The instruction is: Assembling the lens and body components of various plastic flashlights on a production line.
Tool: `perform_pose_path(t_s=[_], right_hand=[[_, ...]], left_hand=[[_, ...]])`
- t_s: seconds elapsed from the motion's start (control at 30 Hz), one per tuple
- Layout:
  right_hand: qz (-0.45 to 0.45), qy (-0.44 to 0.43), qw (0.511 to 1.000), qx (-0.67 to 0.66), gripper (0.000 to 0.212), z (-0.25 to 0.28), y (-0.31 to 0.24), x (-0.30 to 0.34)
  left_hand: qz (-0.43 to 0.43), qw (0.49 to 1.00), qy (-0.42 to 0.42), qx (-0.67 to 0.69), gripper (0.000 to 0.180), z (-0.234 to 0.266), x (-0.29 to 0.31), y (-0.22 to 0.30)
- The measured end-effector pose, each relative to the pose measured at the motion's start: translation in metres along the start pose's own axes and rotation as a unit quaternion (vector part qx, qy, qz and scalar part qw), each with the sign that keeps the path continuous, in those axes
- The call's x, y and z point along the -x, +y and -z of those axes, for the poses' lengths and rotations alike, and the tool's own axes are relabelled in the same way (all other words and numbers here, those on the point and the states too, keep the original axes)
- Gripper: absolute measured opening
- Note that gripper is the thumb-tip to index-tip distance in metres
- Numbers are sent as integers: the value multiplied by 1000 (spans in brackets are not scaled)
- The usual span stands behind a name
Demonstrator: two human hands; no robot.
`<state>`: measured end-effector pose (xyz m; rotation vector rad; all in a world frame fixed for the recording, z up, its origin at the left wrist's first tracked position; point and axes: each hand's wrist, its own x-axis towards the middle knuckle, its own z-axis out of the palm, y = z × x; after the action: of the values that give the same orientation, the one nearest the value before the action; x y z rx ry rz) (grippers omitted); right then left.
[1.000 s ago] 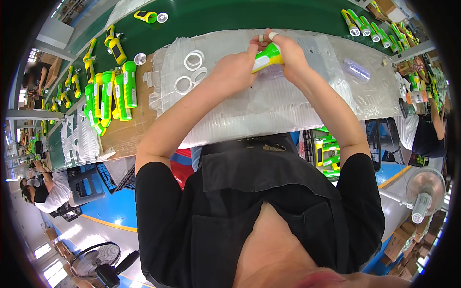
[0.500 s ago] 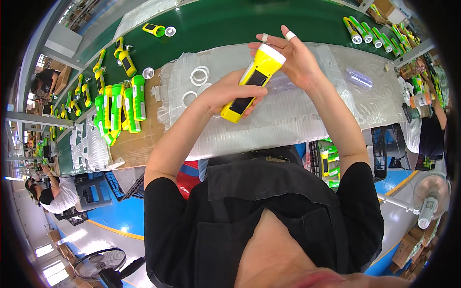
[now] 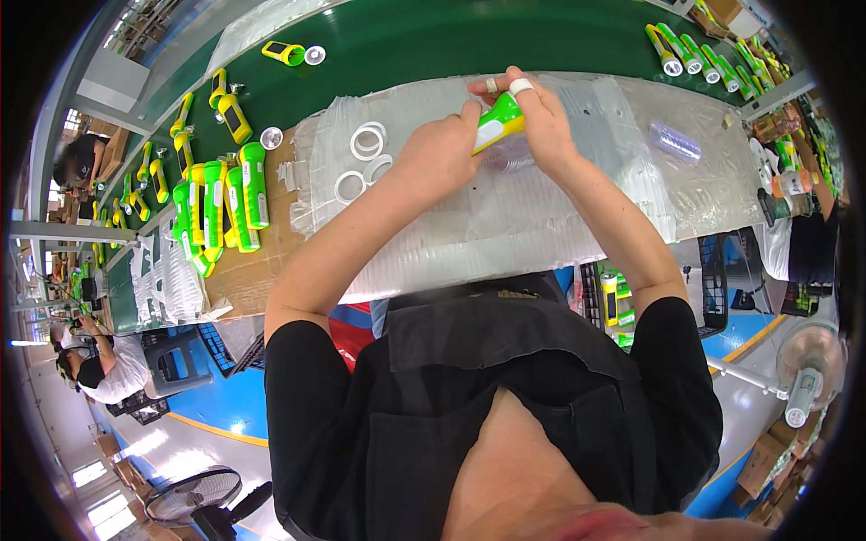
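Note:
A yellow-and-green flashlight (image 3: 497, 129) is held between both hands above the plastic-covered work surface (image 3: 433, 257). My left hand (image 3: 440, 151) grips its body, with the fingers wrapped round it. My right hand (image 3: 548, 131) closes round the head end, which the fingers mostly hide; white wraps cover two of its fingertips. White rings (image 3: 368, 142) lie on the plastic sheet to the left of my hands. Beneath the flashlight lies a stack of clear round plastic pieces (image 3: 511, 157), partly covered by my hands.
Green-and-yellow flashlights (image 3: 216, 212) are piled on cardboard at left. Others, some with loose heads, lie along the green belt (image 3: 397, 50). Several finished-looking flashlights (image 3: 690, 61) stand at far right. A clear plastic roll (image 3: 675, 142) lies to the right. A crate (image 3: 713, 284) stands below the table edge.
The flashlight has turned over, from its dark panel and white rim showing to its green side. My right hand has gone from spread fingers to closed round the head.

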<state>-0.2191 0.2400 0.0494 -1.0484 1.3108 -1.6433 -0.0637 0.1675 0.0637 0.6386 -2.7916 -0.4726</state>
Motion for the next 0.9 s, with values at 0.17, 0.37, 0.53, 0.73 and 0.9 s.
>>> perform_pose_path(t_s=[0.17,0.37,0.53,0.73,0.9], right_hand=[[35,-32,999,-6,56,5,7,-15],[-66,-55,988,125,53,13,-12,-29],[-38,12,994,105,39,75,27,-87],[145,349,900,218,41,227,92,-180],[90,324,699,631,50,267,87,-175]], left_hand=[[-18,998,13,-52,36,1,-6,-6],[-16,983,100,-154,51,13,-25,-39],[-93,977,189,-39,78,15,-58,-109],[307,911,175,-213,76,47,-102,-288],[413,904,55,-93,64,46,-121,-367]])
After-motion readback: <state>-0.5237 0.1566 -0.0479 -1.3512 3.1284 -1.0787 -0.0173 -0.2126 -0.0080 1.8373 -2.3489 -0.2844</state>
